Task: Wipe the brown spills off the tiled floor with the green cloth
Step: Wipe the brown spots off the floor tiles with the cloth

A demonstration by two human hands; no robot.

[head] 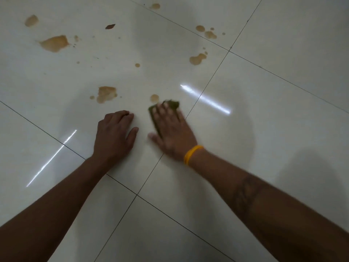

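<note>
The right hand (pixel 171 127) lies flat, fingers straight, and presses the green cloth (pixel 172 104) on the floor (pixel 264 110). The cloth is just beside a small brown spill (pixel 154 97). The left hand (pixel 115 133) rests on the floor, fingers a bit bent, holding nothing. More spills (pixel 54 43) lie farther off.

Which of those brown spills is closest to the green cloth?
The small round spill, just beyond the green cloth under the right hand. The other spills all lie farther off.
</note>
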